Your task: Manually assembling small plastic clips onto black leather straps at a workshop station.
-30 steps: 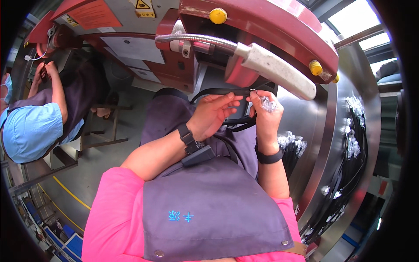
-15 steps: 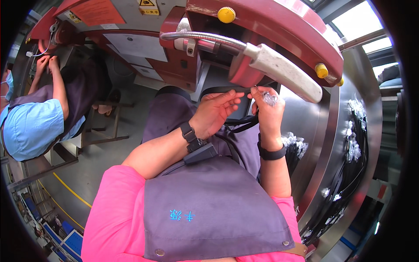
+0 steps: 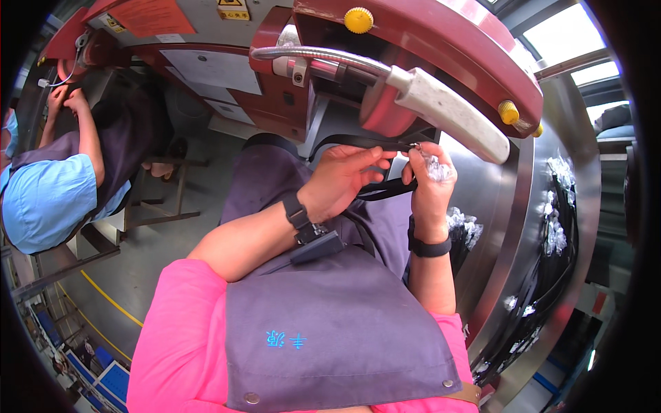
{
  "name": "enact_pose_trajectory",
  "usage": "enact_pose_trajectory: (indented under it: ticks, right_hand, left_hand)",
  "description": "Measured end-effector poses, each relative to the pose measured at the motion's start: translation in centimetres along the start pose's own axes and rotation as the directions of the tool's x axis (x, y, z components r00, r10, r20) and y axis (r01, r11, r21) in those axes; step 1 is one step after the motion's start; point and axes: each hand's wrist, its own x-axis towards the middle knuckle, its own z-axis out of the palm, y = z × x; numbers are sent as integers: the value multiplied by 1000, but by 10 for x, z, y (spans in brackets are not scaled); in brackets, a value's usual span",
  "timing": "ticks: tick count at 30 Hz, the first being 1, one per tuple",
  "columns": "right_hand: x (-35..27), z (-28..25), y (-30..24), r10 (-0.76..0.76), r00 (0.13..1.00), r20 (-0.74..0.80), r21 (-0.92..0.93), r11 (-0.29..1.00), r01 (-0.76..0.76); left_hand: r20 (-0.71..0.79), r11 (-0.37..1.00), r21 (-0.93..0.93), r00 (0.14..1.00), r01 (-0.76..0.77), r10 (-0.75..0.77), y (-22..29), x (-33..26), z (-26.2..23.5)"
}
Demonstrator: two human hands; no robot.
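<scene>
A narrow black strap (image 3: 392, 190) runs in a loop between my hands, just below a reddish wheel (image 3: 383, 110) on the machine. My left hand (image 3: 341, 177) pinches it between thumb and fingertips, the other fingers loosely curled. Closed on the strap's right end is my right hand (image 3: 432, 189), near a small metal piece. Crumpled clear plastic (image 3: 436, 168) clings to that end, against my right fingers. What lies under the plastic is hard to make out.
Overhead stands the red machine (image 3: 441, 41) with a pale handle-shaped arm (image 3: 454, 113). To the right, a metal tray (image 3: 499, 282) borders several black straps (image 3: 551, 275) with plastic-wrapped ends. A co-worker in a blue shirt (image 3: 51, 199) sits at the left.
My right hand has shifted slightly right and down with the strap's end. The left hand keeps nearly the same place. At the left, the co-worker's hands have moved a little.
</scene>
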Motion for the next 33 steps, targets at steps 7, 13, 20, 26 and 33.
enact_pose_trajectory:
  ticks: [7,13,20,26,33]
  right_hand:
    - [-20,-22,-1,-147,984,103,130,983,133]
    - [-25,-22,-6,-195,965,176,164,972,166]
    - [-33,-14,-21,-237,937,257,-14,968,249]
    - [-36,-16,-54,-369,900,234,-88,913,397]
    - [-37,-6,-112,-494,869,-4,162,858,488]
  left_hand:
    - [199,858,504,953,99,-227,42,-39,8]
    - [576,366,691,781,-624,242,63,-42,20]
    - [238,683,731,939,-4,-249,42,-25,29]
    - [352,783,621,886,19,-301,35,-18,19]
    - [669,298,705,743,-644,22,6,-6,20]
